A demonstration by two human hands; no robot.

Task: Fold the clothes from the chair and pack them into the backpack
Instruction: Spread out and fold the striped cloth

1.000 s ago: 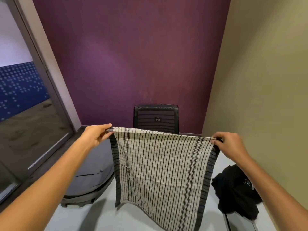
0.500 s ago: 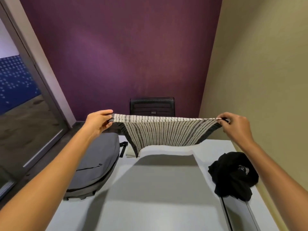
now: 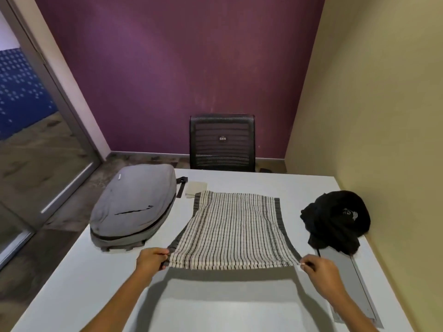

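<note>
A white table [image 3: 96,283] filled the view, a black mesh chair [image 3: 221,142] at its far edge. A grey backpack [image 3: 134,204] lay on its left side, a striped cloth [image 3: 236,226] lay spread at centre, and a black garment [image 3: 335,219] was bunched at right. The left hand [image 3: 151,259] and right hand [image 3: 318,269] each pinched a near corner of the cloth, lifting that edge.

Black-striped cream cloth [image 3: 236,226], grey backpack [image 3: 134,204]
</note>
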